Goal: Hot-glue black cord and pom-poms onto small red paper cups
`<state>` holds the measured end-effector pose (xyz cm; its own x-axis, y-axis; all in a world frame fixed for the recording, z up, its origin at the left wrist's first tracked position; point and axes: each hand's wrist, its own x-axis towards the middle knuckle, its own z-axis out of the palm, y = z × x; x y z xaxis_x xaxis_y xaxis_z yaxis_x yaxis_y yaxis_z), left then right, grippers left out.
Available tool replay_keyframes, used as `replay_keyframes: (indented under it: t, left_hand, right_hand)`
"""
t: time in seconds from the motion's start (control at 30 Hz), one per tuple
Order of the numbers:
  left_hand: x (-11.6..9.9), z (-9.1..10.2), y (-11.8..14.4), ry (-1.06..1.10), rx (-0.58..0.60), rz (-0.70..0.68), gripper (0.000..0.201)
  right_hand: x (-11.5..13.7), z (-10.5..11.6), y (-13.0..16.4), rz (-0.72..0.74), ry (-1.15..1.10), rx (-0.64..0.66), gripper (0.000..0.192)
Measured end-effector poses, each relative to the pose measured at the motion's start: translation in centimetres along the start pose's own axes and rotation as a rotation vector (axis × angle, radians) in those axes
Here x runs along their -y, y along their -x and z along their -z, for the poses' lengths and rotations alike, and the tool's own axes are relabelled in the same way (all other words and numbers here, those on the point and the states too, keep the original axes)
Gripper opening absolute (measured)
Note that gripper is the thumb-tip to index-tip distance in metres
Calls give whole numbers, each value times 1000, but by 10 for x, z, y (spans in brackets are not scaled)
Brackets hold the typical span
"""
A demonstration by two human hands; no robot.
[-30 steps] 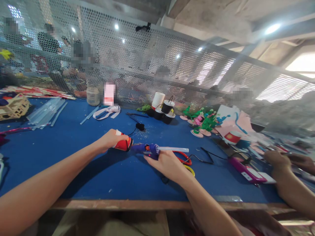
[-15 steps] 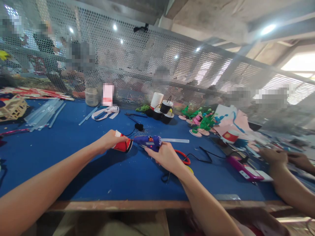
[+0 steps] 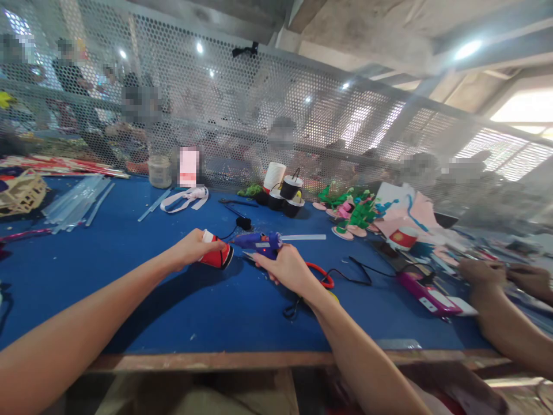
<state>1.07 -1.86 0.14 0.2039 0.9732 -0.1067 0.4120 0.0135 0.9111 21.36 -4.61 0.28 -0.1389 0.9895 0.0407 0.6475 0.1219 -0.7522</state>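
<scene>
The left hand [image 3: 190, 249] grasps a small red cup [image 3: 216, 257] lying on its side on the blue counter [image 3: 108, 253], its dark mouth apparently facing right. The right hand [image 3: 287, 266] grips a blue glue gun [image 3: 259, 242], long axis left-right, nozzle pointing left at the cup. Hot glue could burn the fingers, which sit close to the nozzle.

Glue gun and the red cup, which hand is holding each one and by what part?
The right hand grips the blue glue gun by its handle. The left hand holds the red cup, lying on its side, around its body.
</scene>
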Motion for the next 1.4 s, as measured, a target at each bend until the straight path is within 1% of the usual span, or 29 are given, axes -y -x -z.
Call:
replay_keyframes:
  t: [0.03,0.1,0.17,0.23,0.3,0.33,0.43,0.53,0.67,0.73,0.83,0.9,0.97,1.0,1.03,1.07,1.17,1.23,1.3,1.37,1.4]
  left_hand:
    - [-1,0,1,-13,1,-33,36]
    - [-2,-1,3,-40,-5,-116,38]
    - [-3,-2,5,-67,-16,-203,40]
    - [-6,-4,9,-86,-26,-275,39]
    - [-9,-7,13,-107,-30,-328,38]
    - [-12,-8,16,-120,-18,-356,37]
    - [-19,-9,24,-215,-16,-431,35]
    - [-27,-10,29,-299,-31,-500,32]
    - [-35,-11,31,-320,-5,-506,29]
    - [-37,-12,30,-313,10,-517,28]
    - [-33,-13,29,-321,0,-553,29]
    - [-29,-13,29,-343,-18,-570,31]
    - [-24,-13,28,-359,-16,-596,30]
    - [-23,-13,28,-359,-11,-610,30]
    - [-21,-13,29,-355,0,-620,29]
    - [-20,-13,29,-348,14,-622,29]
    - [-18,-13,29,-330,72,-588,28]
    - [-17,-13,28,-320,102,-546,30]
    - [-15,-13,27,-296,127,-484,32]
    - [-13,-13,26,-258,160,-436,31]
    - [-13,-14,26,-242,177,-426,30]
  right_hand:
    - [-1,2,-1,-19,-50,-15,23]
    - [-5,9,-7,-14,-166,-88,17]
    - [-10,19,-16,33,-257,-186,19]
    - [-16,30,-28,58,-233,-281,22]
    - [-24,38,-43,16,-87,-375,22]
    - [-27,41,-50,-28,-1,-371,20]
    - [-38,41,-68,-87,66,-306,26]
    - [-46,36,-76,-151,131,-280,28]
    - [-55,32,-76,-232,239,-311,26]
    - [-56,32,-74,-258,292,-339,22]
    - [-47,33,-66,-229,328,-351,17]
    - [-33,32,-59,-151,307,-302,25]
    - [-15,27,-49,-58,234,-183,41]
    - [-5,23,-44,-8,163,-97,49]
    - [3,19,-39,49,-16,42,57]
    - [11,15,-35,77,-150,144,61]
    - [24,4,-27,107,-443,300,61]
    - [27,-2,-24,130,-625,377,58]
    - [26,-6,-23,181,-746,417,50]
    - [24,-10,-21,223,-771,392,43]
    - [23,-12,-20,240,-767,355,39]
